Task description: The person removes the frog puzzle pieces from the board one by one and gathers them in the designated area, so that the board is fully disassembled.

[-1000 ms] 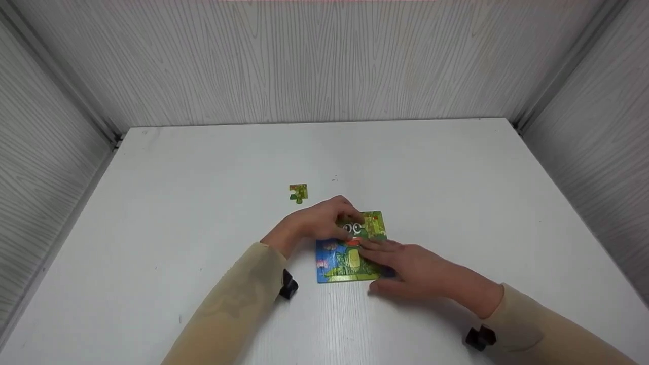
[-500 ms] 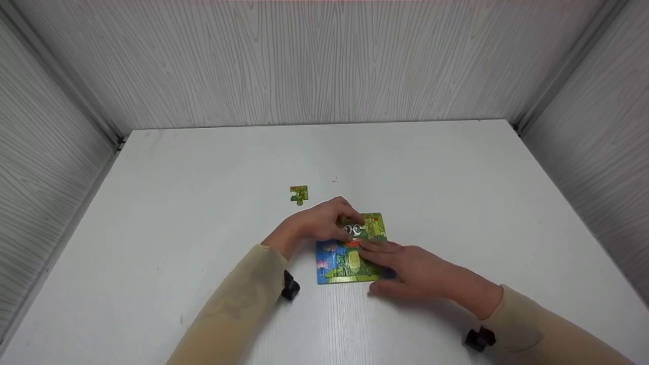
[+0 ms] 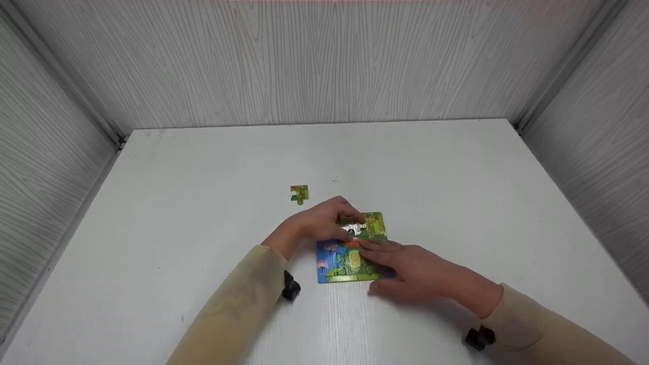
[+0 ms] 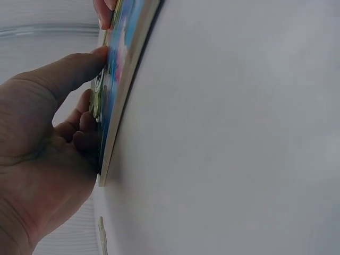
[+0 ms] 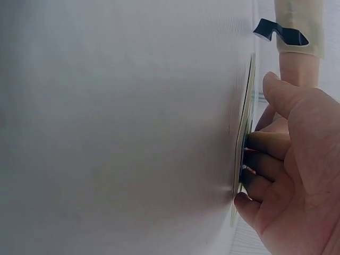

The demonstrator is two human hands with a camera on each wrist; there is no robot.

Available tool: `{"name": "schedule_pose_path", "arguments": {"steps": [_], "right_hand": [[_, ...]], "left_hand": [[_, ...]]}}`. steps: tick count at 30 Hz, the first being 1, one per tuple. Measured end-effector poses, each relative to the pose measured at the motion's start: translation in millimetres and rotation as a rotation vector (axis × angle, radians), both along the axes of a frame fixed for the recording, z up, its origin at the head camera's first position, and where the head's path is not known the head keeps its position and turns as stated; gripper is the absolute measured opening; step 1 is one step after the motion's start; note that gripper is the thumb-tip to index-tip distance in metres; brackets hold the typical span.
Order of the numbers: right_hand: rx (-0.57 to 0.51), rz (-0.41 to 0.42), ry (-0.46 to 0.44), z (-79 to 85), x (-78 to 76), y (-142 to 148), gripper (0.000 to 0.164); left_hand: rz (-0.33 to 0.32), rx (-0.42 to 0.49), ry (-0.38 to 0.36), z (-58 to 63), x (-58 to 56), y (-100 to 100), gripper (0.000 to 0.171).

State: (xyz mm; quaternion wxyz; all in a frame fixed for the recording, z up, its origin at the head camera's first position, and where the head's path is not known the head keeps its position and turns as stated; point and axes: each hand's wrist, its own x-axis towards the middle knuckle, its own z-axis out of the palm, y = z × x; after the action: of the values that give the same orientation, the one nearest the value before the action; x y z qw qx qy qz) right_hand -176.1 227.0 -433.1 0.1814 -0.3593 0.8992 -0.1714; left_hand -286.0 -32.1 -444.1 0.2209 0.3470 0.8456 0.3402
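A square jigsaw puzzle [image 3: 345, 261] with a cartoon green figure lies in its board near the middle of the white table. My left hand [image 3: 324, 219] is over its upper left, thumb and curled fingers pinching a puzzle piece [image 4: 94, 103] with part of the figure's eyes; this piece sits slightly raised from the board. My right hand [image 3: 413, 271] lies over the lower right, its fairly straight fingers resting on the puzzle and its thumb off the near edge. A loose green puzzle piece [image 3: 299, 193] lies beyond my left hand. The palms hide parts of the picture.
The white table [image 3: 203, 203] is bounded by a grey wood-grain panel [image 3: 314, 61] at the back and by side panels. Both sleeves carry a black clip, the left clip [image 3: 290, 285] close to the puzzle's left side.
Both hands stay almost in place. The eye area by my left fingers looks different now, catching light as the piece tilts. The loose piece has not moved.
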Motion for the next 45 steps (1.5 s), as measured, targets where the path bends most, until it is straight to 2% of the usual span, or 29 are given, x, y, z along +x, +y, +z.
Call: {"name": "schedule_pose_path", "arguments": {"steps": [6, 15, 22, 30, 37, 45], "right_hand": [[0.001, 0.008, 0.016, -2.1, -0.9, 0.6, 0.079], [0.003, 0.014, 0.02, -1.8, -1.4, -0.9, 0.078], [-0.012, 0.025, 0.043, -3.2, -1.2, 1.6, 0.078], [-0.001, 0.003, 0.003, -3.3, -1.1, 0.5, 0.078], [-0.014, 0.01, 0.011, -3.7, -0.7, 1.0, 0.077], [-0.006, 0.004, -0.002, -3.9, -1.3, 1.2, 0.077]], "left_hand": [[0.033, 0.02, 0.001, -0.7, 2.7, 0.9, 0.049], [0.083, -0.03, 0.026, 3.0, 7.6, 2.4, 0.051], [0.059, -0.048, 0.073, 7.6, 11.4, 4.5, 0.052], [0.062, -0.079, 0.053, 10.5, 13.1, 4.7, 0.058], [0.091, -0.052, 0.061, 10.4, 14.3, -0.4, 0.059], [0.167, -0.006, 0.058, 6.5, 16.4, -7.4, 0.05]]}}
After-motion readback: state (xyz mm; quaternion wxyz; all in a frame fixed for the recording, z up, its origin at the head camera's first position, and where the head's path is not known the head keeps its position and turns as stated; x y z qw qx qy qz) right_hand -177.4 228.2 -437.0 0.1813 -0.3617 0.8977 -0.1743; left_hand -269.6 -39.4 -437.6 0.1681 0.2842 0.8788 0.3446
